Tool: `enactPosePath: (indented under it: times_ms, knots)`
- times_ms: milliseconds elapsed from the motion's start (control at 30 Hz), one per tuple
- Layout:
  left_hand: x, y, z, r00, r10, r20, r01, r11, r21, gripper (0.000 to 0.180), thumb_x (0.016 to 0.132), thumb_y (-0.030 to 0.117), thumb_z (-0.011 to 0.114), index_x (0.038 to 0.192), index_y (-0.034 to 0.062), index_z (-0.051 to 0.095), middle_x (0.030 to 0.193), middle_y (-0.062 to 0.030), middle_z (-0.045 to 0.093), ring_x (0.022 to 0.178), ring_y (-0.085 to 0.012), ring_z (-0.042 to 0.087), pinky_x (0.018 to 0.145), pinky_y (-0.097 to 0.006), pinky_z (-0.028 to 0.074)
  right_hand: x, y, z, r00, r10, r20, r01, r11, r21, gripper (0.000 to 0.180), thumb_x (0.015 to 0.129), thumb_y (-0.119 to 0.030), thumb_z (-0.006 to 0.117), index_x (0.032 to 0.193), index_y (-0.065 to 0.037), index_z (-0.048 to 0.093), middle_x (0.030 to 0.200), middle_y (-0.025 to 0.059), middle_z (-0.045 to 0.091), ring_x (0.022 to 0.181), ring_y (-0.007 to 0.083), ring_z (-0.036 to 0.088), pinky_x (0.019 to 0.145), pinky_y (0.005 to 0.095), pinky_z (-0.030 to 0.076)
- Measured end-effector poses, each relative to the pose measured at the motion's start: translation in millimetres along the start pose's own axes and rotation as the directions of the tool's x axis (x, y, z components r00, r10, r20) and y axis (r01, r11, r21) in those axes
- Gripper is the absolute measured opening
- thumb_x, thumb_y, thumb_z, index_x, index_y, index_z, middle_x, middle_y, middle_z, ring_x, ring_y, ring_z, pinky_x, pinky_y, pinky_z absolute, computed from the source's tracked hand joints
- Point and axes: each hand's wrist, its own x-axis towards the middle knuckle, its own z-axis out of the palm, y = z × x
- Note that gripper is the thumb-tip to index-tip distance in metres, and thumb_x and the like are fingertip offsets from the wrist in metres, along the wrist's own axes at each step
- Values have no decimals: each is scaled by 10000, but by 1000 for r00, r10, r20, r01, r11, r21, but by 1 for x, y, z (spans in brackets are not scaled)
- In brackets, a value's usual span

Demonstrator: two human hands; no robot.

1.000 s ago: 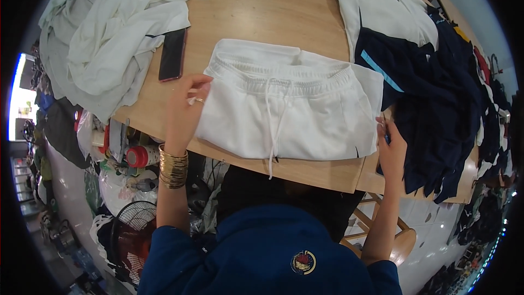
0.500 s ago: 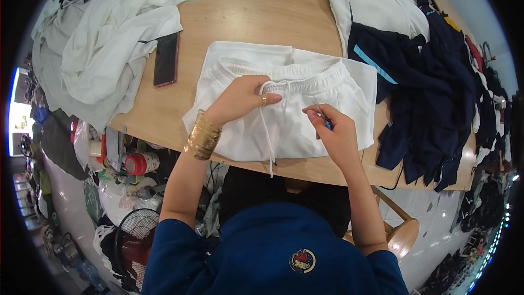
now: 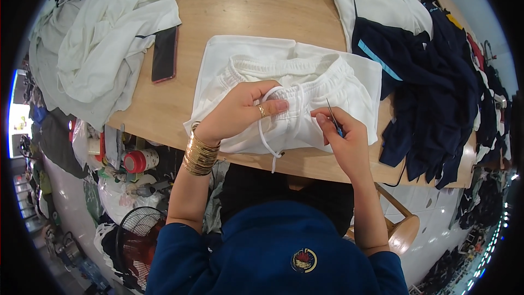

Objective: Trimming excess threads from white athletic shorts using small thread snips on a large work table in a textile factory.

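White drawstring trousers or shorts [image 3: 322, 125] lie on the table before me, the gathered elastic waistband toward the far side. My left hand [image 3: 248, 106], with gold bangles and a ring, is closed on the front of the waistband, thumb on top. A white drawstring [image 3: 267, 141] loops out beside it and hangs toward the near table edge. In my right hand [image 3: 344, 136] are small blue-handled thread snips [image 3: 331, 110], their thin metal point sticking up past the fingers. That hand is just right of the waistband's front; its palm hides most of the handle.
Pale garments [image 3: 114, 38] are heaped at the left, next to a dark phone [image 3: 165, 54]. Navy garments [image 3: 431, 87] and a white one [image 3: 382, 0] cover the right side. A wooden stool [image 3: 403, 232] stands below the table; a wire basket [image 3: 139, 240] is at lower left.
The waistband has lifted and bunched up under my left hand, and the drawstring now bows outward. My right hand has shifted slightly right and nearer, with the snips' point now upright.
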Motion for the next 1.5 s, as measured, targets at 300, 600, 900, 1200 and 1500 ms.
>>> enactPosePath:
  times_ms: [300,600,900,1200,1500]
  knots:
    - [-3,1,3,1000,30,-7,-30,1000,3,246,876,223,632,971,-3,624,776,-15,602,739,-70,488,703,-236,426,-4,-4,-1,997,-65,-33,59,985,-161,158,838,-128,651,945,-12,655,636,79,574,546,92,437,526,238,383]
    - [-5,2,7,1000,9,-18,-10,1000,-24,265,856,229,651,981,-3,624,798,-20,612,759,-75,507,716,-239,434,-12,-17,-1,979,-191,-76,169,958,-231,239,810,-174,680,1025,-77,636,673,39,568,568,112,463,529,250,366]
    - [-2,9,6,997,78,7,-78,997,20,304,786,229,709,964,-1,622,816,-17,615,779,-76,512,738,-240,429,-12,-31,-11,824,-562,68,418,522,-744,346,738,-339,719,1034,-183,631,710,-26,489,679,148,487,744,351,290]
    - [0,15,6,997,76,21,-77,995,55,289,771,223,720,927,-2,629,796,-14,600,764,-76,496,729,-239,418,-10,-39,-14,792,-598,124,433,407,-804,321,748,-328,710,1022,-182,630,701,-5,462,674,150,484,728,350,285]
    - [2,12,7,997,78,18,-79,994,69,291,768,220,725,920,-8,627,788,-12,592,756,-75,488,719,-237,415,-10,-38,-14,791,-601,117,415,385,-824,320,754,-323,706,1030,-182,628,699,-1,458,679,149,485,735,352,277]
